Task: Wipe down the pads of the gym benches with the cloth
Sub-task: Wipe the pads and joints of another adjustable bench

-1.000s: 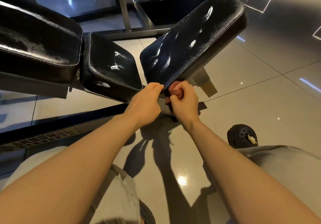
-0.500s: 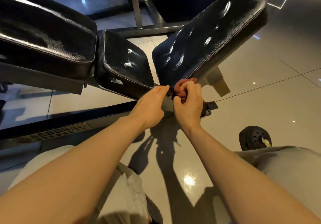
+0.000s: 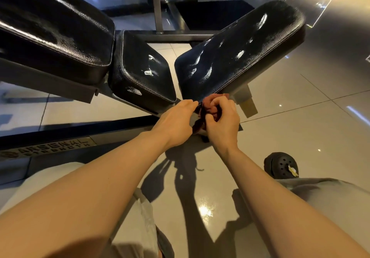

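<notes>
The reddish-brown cloth (image 3: 212, 105) is bunched at the near lower edge of the tilted black bench pad (image 3: 238, 51), just beside the smaller seat pad (image 3: 140, 71). The right hand (image 3: 224, 125) has its grip curled round the cloth; the left hand (image 3: 176, 123) pinches its dark hanging end. Farther out lie the glossy tiled floor (image 3: 300, 117) and a black perforated shoe (image 3: 281, 166).

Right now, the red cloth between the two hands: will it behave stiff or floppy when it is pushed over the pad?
Probably floppy: the red cloth is bunched in folds inside the right hand. It likely weighs little, since fingertips of the left hand pinch it. It may slide easily on the glossy angled pad.
</notes>
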`<state>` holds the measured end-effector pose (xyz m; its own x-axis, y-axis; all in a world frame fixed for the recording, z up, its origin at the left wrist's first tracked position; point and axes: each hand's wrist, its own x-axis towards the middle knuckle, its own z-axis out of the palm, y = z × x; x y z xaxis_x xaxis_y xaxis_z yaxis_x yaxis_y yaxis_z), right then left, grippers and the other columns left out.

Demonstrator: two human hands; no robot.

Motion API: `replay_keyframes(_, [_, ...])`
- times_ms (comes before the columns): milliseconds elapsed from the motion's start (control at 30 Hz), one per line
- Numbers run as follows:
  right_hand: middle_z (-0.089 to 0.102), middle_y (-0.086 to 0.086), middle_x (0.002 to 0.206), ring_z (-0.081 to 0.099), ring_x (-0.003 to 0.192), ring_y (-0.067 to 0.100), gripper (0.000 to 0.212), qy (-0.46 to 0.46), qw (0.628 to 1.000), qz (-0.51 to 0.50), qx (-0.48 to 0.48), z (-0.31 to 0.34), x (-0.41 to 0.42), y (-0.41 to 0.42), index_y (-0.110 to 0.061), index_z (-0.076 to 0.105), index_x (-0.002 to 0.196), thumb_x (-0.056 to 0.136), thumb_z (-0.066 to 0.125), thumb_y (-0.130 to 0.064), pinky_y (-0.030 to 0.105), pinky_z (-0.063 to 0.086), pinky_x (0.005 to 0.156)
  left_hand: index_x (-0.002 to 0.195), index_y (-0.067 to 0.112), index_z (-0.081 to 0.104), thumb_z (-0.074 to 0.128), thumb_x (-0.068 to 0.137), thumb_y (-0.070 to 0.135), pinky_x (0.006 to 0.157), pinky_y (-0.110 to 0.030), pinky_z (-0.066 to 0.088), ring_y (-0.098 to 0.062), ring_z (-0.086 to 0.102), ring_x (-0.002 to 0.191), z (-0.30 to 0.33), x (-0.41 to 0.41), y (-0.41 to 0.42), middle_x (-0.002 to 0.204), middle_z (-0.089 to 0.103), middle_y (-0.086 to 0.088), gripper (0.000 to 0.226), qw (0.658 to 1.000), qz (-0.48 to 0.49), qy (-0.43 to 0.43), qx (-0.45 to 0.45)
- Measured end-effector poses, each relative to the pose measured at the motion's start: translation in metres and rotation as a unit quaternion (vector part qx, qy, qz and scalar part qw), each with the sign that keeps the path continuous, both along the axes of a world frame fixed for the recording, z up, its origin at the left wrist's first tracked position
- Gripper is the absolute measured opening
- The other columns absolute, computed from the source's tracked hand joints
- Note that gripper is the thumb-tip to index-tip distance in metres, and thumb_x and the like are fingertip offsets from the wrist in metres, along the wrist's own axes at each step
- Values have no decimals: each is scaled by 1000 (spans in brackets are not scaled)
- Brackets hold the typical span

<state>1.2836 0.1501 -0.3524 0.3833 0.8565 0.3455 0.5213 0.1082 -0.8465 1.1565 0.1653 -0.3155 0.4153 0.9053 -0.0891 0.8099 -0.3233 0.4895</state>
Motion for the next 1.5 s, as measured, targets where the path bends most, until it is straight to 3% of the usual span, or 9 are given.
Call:
replay_keyframes(133, [52,3,90,45,74,2,24,16,998,-56,23,-2,4,2,-13,53,83,79,56,10,4,34,64,153,18,19,44,86,-8,118,-33,21,-21,19,146,0,0,-1,161,15,0,76,1000,-2,-4,-2])
replay_keyframes(300, [58,4,92,48,79,7,25,-36,993,83,-74,-22,-14,-9,-13,57,81,78,56,12,4,35,68,152,19,21,49,86,-7,118,-34,21,-21,21,145,3,-3,-1,160,17,-1,77,1000,-7,-3,-6])
replay_keyframes(433, [54,2,98,45,86,-13,25,-6,1000,-7,21,-12,-20,-8,-12,60,93,81,54,9,0,34,74,152,24,21,51,88,-3,116,-36,26,-20,26,143,2,-5,0,158,22,1,76,1000,-5,-20,-5])
replay_keyframes(633, [49,1,100,38,78,-1,20,-17,996,-78,41,-15,-30,-3,-10,58,96,82,55,4,-2,34,73,153,24,18,48,86,-8,113,-36,30,-20,28,141,9,-10,-5,157,25,1,81,999,-15,-24,-20])
replay_keyframes(800, [52,2,93,44,72,9,18,51,988,-140,-43,-12,-21,3,-14,49,85,81,53,3,22,43,73,153,21,19,48,87,-5,114,-38,30,-22,28,142,15,-7,-13,158,24,0,77,1000,-29,-3,-11])
replay_keyframes(1067, [53,2,96,48,78,1,25,6,990,91,104,38,-64,-10,-11,60,96,77,58,5,5,38,72,129,19,53,53,88,0,93,-40,47,-18,51,113,36,-39,-31,123,54,-1,46,963,149,-124,189])
replay_keyframes(1300, [53,7,107,53,93,15,31,-133,943,260,160,48,-89,-6,-9,62,109,79,67,-4,26,49,79,132,14,49,50,86,-4,90,-38,48,-17,44,116,38,-69,-48,132,46,-1,49,918,280,-106,259])
replay_keyframes(1400, [57,13,112,54,98,25,31,-217,911,269,224,56,-104,4,-6,64,112,81,69,-10,32,48,80,145,18,37,47,92,0,102,-36,43,-16,40,128,38,-78,-50,143,41,2,57,913,318,-135,219])
replay_keyframes(1500, [61,12,119,53,97,28,33,-387,855,229,260,60,-112,24,-10,65,112,80,70,-11,35,43,74,152,26,23,45,93,-2,107,-30,34,-15,34,137,34,-86,-49,152,33,4,69,912,338,-180,143])
